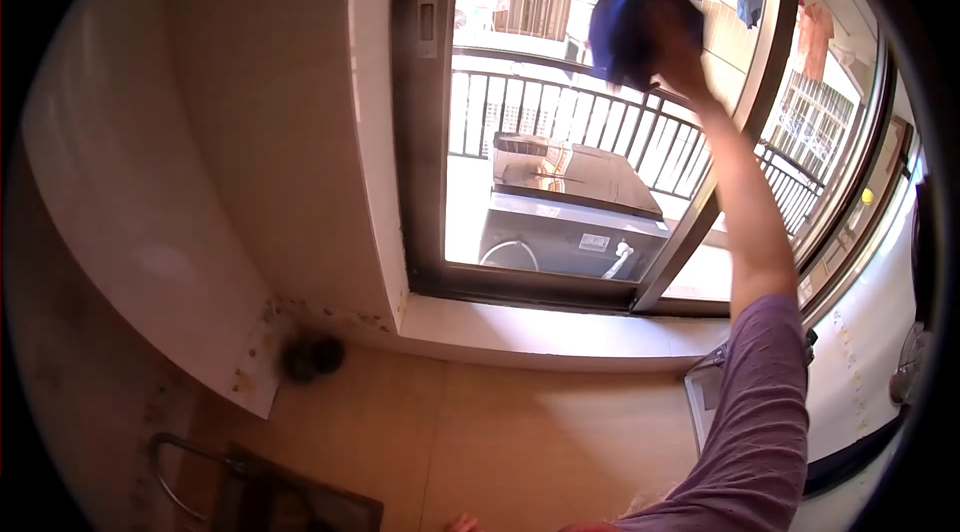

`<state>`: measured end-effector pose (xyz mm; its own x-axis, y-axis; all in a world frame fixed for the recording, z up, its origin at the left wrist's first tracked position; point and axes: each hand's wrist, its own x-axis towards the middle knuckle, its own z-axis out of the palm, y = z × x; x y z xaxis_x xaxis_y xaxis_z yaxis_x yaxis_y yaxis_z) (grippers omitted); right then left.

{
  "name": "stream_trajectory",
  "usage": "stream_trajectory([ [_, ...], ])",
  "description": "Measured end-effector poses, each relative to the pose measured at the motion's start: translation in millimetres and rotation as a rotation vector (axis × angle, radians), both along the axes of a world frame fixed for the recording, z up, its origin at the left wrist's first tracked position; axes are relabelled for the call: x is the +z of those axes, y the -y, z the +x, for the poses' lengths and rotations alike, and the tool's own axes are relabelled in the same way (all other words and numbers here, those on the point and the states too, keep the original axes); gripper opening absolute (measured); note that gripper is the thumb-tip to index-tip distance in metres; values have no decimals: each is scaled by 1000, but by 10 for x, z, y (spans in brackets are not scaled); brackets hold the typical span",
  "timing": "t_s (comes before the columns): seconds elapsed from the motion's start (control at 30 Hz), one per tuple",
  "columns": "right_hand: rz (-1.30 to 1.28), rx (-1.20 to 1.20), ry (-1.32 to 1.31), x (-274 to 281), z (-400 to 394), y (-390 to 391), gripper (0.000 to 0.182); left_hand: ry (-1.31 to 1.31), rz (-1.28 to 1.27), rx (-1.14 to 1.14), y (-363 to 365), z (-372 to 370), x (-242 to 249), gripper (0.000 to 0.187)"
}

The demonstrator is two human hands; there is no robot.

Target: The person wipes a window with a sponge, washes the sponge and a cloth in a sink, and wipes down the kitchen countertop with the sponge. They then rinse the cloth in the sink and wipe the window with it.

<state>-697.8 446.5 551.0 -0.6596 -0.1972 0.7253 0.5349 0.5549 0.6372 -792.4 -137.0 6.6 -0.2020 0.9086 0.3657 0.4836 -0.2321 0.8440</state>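
Note:
My right hand [677, 57] is raised high at the window, its fingers pressed on a bunched dark blue cloth [630, 27]. The cloth lies against or just in front of the glass, in the upper part of the pane; motion blurs both. Only the fingertips of my left hand [463, 524] show, low at the bottom edge of the view, near the tan counter [500, 432]; what they hold, if anything, is hidden.
A dark window frame [425, 132] surrounds the sliding panes above a white sill [480, 322]. Outside are a grey machine [560, 227], a railing and hanging clothes. A curved faucet [160, 462] and sink stand lower left, small dark pots [325, 354] in the corner.

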Motion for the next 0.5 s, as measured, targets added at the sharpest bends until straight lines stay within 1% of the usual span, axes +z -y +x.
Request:
stream_trajectory([
  [0.03, 23, -12, -158, 393, 44, 44, 52, -88, 63, 45, -18, 18, -145, 18],
  [0.1, -19, -16, -410, 1053, -102, 158, 50, -273, 165, 134, -21, 39, -435, 17],
  [0.13, -45, 4, -492, 1294, -312, 209, 49, -250, 95, 103, -12, 8, -294, 17],
  [0.17, -67, 35, -535, 1444, -583, 247, 49, -225, 28, 76, -29, -38, 31, 18],
  [0.2, -82, 67, -538, 1504, -899, 256, 49, -202, -35, 53, -56, -61, 199, 18],
  [0.23, -90, 106, -501, 1518, -1285, 205, 48, -247, 35, 72, -82, -50, 75, 18],
  [0.27, -90, 113, -418, 1347, -1636, 73, 49, -293, 96, 82, -71, -31, -120, 19],
  [0.3, -67, 106, -316, 1060, -1981, -80, 49, -339, 155, 79, -12, -23, -189, 20],
  [0.33, 122, -47, -311, 577, -2263, -216, 69, -336, 111, 61, 25, -8, -251, 21],
  [0.4, -48, 248, -297, -485, -2077, 127, 40, -337, 37, 30, 28, -37, -258, 24],
  [0.43, -33, 188, -197, -908, -1967, 210, 33, -304, -7, 13, 25, -72, -221, 26],
  [0.47, -28, 183, -105, -1297, -1758, 415, 32, -264, -49, -5, 27, -60, -137, 29],
  [0.5, -299, 286, 9, -1724, -1549, 466, 35, -227, -100, -24, 78, -61, -21, 31],
])
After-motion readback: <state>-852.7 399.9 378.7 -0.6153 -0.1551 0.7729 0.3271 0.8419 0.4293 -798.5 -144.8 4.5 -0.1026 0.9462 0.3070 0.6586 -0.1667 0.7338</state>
